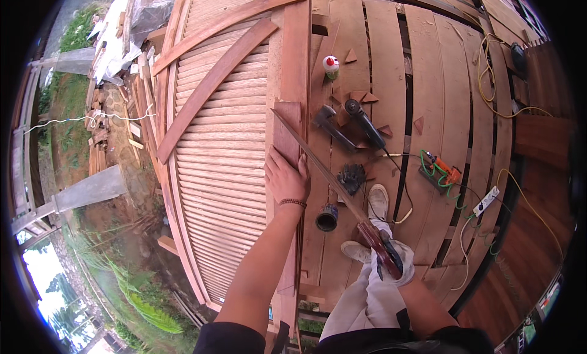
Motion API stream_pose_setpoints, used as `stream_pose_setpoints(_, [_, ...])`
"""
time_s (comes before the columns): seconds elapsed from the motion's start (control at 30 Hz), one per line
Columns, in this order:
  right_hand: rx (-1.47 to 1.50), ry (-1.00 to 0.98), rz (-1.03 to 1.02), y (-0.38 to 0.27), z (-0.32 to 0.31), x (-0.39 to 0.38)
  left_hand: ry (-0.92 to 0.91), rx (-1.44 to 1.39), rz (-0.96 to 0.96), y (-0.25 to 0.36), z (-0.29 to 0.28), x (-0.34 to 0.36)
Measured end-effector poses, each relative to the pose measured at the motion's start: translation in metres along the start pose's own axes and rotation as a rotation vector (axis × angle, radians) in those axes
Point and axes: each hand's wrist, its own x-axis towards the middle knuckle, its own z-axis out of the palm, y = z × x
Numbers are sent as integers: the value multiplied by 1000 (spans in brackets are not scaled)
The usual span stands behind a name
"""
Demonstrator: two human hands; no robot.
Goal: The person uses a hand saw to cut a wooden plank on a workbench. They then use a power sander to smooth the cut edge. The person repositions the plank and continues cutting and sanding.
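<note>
A slatted wooden panel lies to my left, with two diagonal reddish strips on it. My left hand presses on a short reddish board along the panel's right rail, fingers apart and lying over it. A hand saw crosses this board diagonally, its tip near the board's upper end. My right hand, in a pale glove, is closed on the saw's dark red handle low at the right, in front of my legs.
On the plank deck are a white bottle, two angle grinders, a dark glove, a dark cup, wood offcuts, an orange power tool and a power strip with cords. Scrap timber lies off the left edge.
</note>
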Motion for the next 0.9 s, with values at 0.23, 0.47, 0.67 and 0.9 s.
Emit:
stream_pose_setpoints(0.23, [213,126,38,-2,31,54,34,-7,56,0,1,1])
stream_pose_setpoints(0.47, [98,37,81,1,12,-10,-58,60,-4,4,1,9])
stream_pose_setpoints(0.67, [118,121,1,-3,30,33,-6,16,54,1,-2,1])
stream_pose_setpoints(0.9, [244,45,142,-15,4,0,-107,71,-25,5,-1,10])
